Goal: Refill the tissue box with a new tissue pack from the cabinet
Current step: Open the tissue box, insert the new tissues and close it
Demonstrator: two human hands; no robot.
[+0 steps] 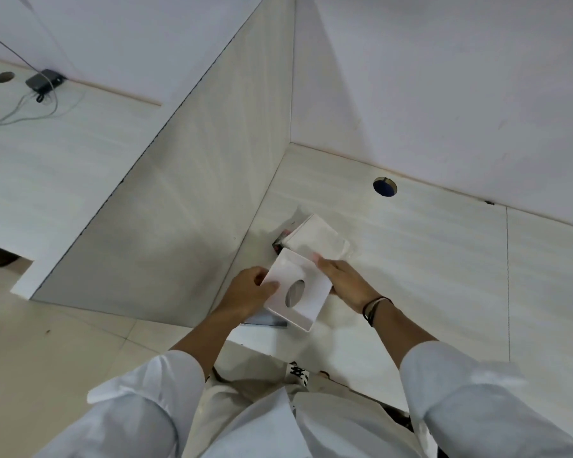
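Head view, looking down at a pale wood-grain desk [427, 259] set in a corner against a white wall.

Tissue box lid [296, 289]: white, rectangular, with an oval opening in its top face. It is held tilted above the desk's near edge, between the two hands.

Left hand [248, 290]: closed on the lid's left edge, thumb on the top face, fingers curled underneath. White sleeve pushed back up the forearm.

Right hand [343, 282]: grips the lid's right side from beneath, fingers reaching forward so the fingertips touch the tissue pack [316, 238]. Dark bands [376, 309] circle the wrist.

Tissue pack: white, soft-looking block lying on the desk just behind the lid, close to the corner where the desk meets the side panel [186, 200]. A small dark red-and-black item [280, 241] shows at its left edge; too hidden to tell what it is. A clear wrapper seems to edge the pack's right side, but blur makes this uncertain.

Under the lid, a dark grey flat object [267, 320] peeks out at the desk edge; identity unclear.

Round cable hole [384, 186] in the desk, well behind the pack near the wall.

Far left, on a separate desk surface: a small black device [44, 81] with grey cables [17, 110] trailing away from it, and another round hole [4, 77] beside it.
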